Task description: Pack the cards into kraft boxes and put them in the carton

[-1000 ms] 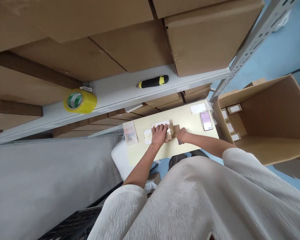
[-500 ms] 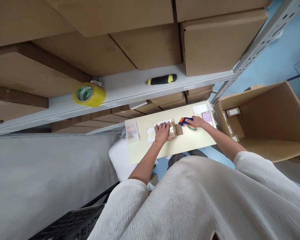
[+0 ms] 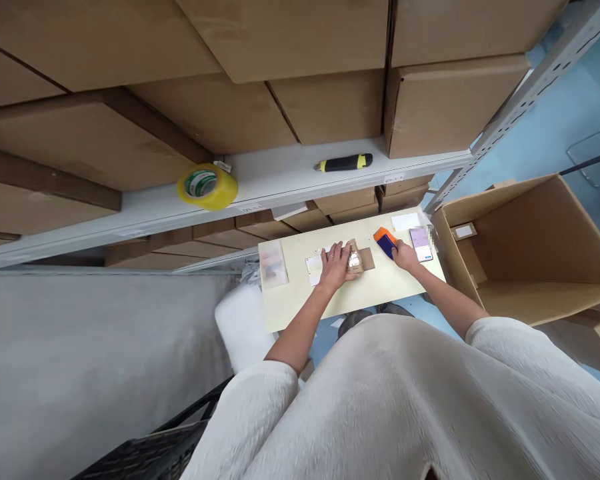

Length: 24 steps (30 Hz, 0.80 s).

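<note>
On the pale tabletop, my left hand (image 3: 335,268) lies over a small cardboard box (image 3: 354,259), its fingers across the top and its thumb along the near side. Shiny tape shows on the box, and a brown flap (image 3: 367,259) sticks out to the right. My right hand (image 3: 405,256) is wrapped round an orange and blue tape dispenser (image 3: 385,244), held a little right of the box. White label cards (image 3: 314,268) lie just left of my left hand. A phone (image 3: 421,245) with a lit screen rests beyond my right hand.
Above the pale table (image 3: 300,303), a shelf (image 3: 275,175) carries large cartons, a yellow tape roll (image 3: 207,187) and a black-and-yellow utility knife (image 3: 344,163). A large open carton (image 3: 545,247) stands right of the table, with small boxes inside. A plastic sleeve (image 3: 273,263) lies at the table's left end.
My right hand has drawn the tape dispenser to the right, away from the box, and turned it. My left hand stays on the box. The whole view has shifted slightly.
</note>
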Available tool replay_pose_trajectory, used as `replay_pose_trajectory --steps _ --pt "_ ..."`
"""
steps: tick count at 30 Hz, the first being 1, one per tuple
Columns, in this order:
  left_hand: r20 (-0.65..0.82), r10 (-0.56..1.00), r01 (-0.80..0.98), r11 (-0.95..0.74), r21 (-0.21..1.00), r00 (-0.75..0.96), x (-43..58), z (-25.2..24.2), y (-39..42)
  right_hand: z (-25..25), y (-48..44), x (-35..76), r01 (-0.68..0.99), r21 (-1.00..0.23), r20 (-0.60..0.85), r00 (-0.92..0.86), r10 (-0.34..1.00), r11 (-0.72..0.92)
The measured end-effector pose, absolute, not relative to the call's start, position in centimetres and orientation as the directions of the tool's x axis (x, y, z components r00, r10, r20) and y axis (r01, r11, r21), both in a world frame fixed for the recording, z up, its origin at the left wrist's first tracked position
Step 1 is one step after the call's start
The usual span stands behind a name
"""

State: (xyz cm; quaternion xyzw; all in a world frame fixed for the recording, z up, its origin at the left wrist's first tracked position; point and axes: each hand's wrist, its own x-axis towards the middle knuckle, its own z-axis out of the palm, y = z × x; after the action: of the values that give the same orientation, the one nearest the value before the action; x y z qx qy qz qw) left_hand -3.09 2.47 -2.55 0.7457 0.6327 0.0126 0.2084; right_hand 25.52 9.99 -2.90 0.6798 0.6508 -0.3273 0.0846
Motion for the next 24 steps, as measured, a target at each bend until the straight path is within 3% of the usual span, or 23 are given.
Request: replay_pose_trajectory --steps 5,13,18,24 --pt "-0.228 0.957 0.928 -0.088 0.361 0.179 -4.9 -1.9 0.8 -4.0 8.1 24.8 0.978 -0.197 -0.5 -0.045 0.865 -0.063" --pt "-0.217 0.973 0.917 0.011 0.398 0.083 -8.0 -1.4 -1.8 -5.1 6.3 24.3 0.972 -0.216 -0.515 -0.031 0.857 -0.095" --pt "-0.179 0.983 0.871 0.117 0.477 -0.034 -10.2 -2.0 -1.9 -2.6 6.2 22.3 0.939 -0.336 -0.397 -0.067 0.915 -0.077" --pt "-0.231 0.919 0.655 0.391 0.646 -0.32 -12.6 -4.7 -0.6 0.1 7.2 16.5 0.797 -0.588 -0.424 -0.16 0.891 -0.137"
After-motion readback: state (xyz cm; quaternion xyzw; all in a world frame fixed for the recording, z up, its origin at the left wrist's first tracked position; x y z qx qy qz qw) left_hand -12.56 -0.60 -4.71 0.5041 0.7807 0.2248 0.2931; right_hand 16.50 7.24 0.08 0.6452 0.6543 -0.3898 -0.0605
